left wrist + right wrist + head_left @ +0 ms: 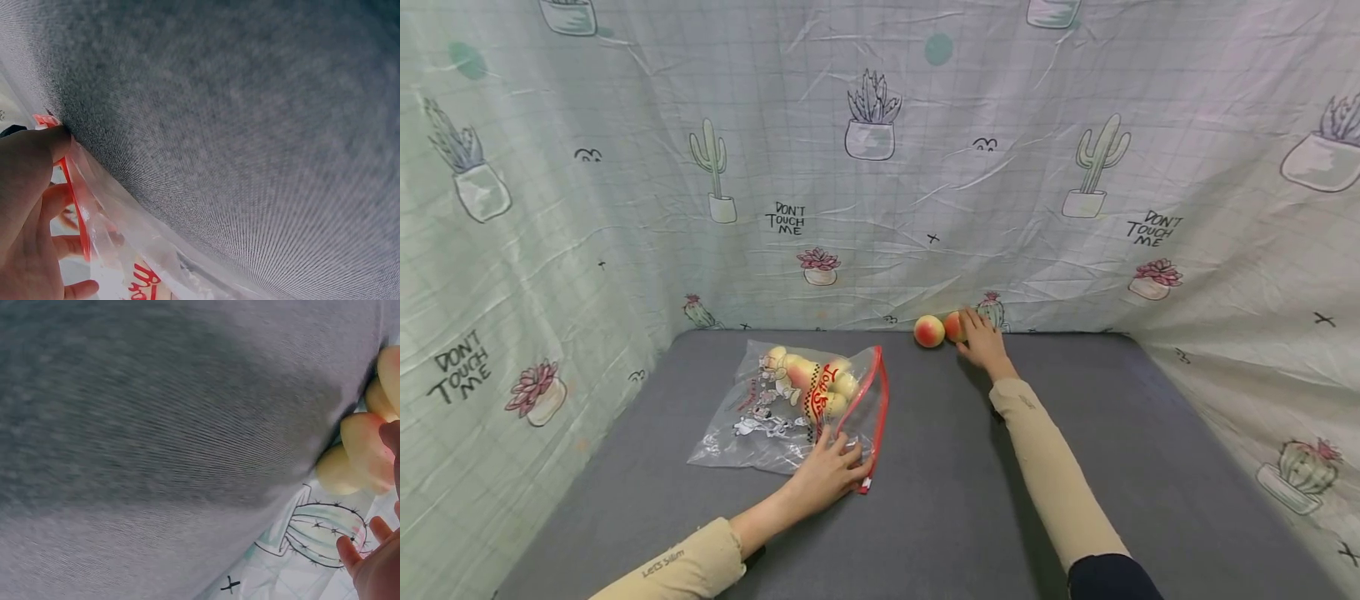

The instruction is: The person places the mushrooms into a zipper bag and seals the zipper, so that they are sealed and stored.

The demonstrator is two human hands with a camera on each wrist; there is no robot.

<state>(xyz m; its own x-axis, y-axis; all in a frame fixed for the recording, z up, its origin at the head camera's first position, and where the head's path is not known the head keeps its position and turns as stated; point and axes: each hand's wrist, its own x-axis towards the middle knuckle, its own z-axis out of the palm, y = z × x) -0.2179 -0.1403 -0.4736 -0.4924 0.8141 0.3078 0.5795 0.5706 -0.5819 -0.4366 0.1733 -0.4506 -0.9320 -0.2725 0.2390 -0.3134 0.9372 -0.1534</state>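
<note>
The left arm (703,560) comes in from 7 o'clock, in a tan sleeve, and lies low over the grey table (940,508). Its left hand (827,477) is at the 5 o'clock corner of the clear bag (786,433). It holds the bag by the red strip (882,400) at its mouth: the thumb (55,144) is on 1 side, and the other fingers are spread out on the other side.

The right arm (1048,467) comes in from 5 o'clock and stretches far out, almost straight. Its right hand (985,340) is palm down at the back of the table, on the 4 o'clock side of the right peach (952,326). Its fingers are apart and only a bit bent. I cannot tell if they press on the peach. The left peach (928,331) sits just beside it, at 9 o'clock. Both peaches are at 2 o'clock from the bag, by the cloth wall (992,83).

More fruit (801,373) is inside the bag, but the pictures and words printed on the plastic hide some of it, so it is hard to count. The right hand covers part of the right peach. Each wrist view cuts off part of its hand at the edge.
</note>
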